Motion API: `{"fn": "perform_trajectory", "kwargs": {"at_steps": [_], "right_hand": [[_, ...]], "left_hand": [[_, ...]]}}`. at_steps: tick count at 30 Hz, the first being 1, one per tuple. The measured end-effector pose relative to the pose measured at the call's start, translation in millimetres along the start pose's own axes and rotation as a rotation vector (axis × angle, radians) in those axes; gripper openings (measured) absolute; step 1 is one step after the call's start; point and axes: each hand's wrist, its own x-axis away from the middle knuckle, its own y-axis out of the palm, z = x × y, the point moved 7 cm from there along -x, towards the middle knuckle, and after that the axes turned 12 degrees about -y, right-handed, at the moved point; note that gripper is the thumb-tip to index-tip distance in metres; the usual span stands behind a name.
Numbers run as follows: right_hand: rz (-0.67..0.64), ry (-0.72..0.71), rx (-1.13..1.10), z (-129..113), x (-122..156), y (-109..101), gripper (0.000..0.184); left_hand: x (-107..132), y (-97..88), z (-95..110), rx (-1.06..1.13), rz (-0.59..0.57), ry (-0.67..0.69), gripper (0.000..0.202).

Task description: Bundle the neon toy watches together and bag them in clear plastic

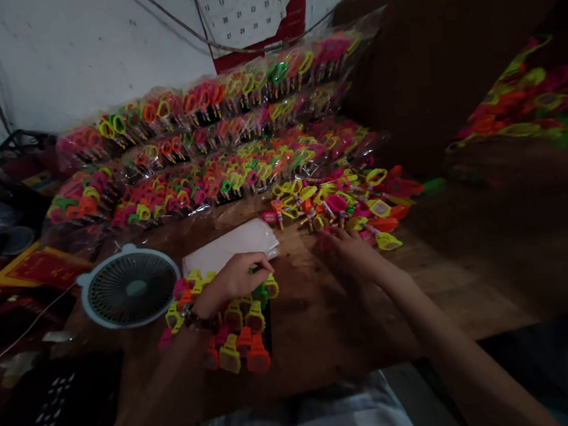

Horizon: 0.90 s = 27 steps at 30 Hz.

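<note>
My left hand [237,279] rests curled on a group of neon plastic toys [236,338] standing upright in a dark holder on the wooden table [325,329]; its fingers are closed on a green one at the holder's far corner. My right hand [350,250] reaches toward a loose pile of pink, yellow and orange toys [348,203]. Motion blurs its fingers where they touch the near edge of the pile. A stack of clear plastic bags [234,244] lies just beyond my left hand.
Rows of bagged neon toys [208,153] lean against the wall at the back. A small round fan [129,286] lies face up at the left. More coloured toys [534,102] sit at the far right. A calendar [249,9] hangs above.
</note>
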Motion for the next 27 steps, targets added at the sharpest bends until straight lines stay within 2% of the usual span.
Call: {"fn": "perform_trajectory", "kwargs": {"at_steps": [2,4,8,11,14,18,23,25,27], "right_hand": [[-0.113,0.003,-0.064,3.8,-3.1,3.9,0.064],[-0.166,0.025,-0.017,6.8,-8.6,0.9,0.058],[-0.064,-0.009,0.191,6.5,-25.7,-18.8,0.05],[0.022,-0.067,0.142,4.8,-32.0,-22.4,0.043],[0.074,-0.092,-0.051,-0.8,-26.9,-13.9,0.038],[0.126,-0.032,-0.302,-17.1,-8.0,0.0,0.032],[0.44,0.011,-0.753,-41.9,19.0,-5.6,0.046],[0.496,0.075,-0.947,-56.1,29.4,-0.5,0.037],[0.488,0.225,-1.195,-75.7,39.6,14.9,0.031]], "left_hand": [[2.1,-0.5,1.1,0.015,-0.03,0.022,0.015],[3.6,-1.3,3.1,0.019,-0.07,0.051,0.015],[5.0,-3.8,7.2,0.013,-0.128,0.086,0.016],[6.1,-6.6,8.7,-0.01,-0.119,0.082,0.021],[8.3,-8.9,10.0,-0.037,-0.093,0.082,0.028],[7.8,-6.4,11.7,-0.086,-0.055,0.077,0.03],[1.1,7.4,11.9,-0.14,-0.052,0.083,0.033],[0.4,10.4,11.5,-0.131,-0.08,0.093,0.03],[2.0,10.6,11.6,-0.105,-0.132,0.106,0.026]]}}
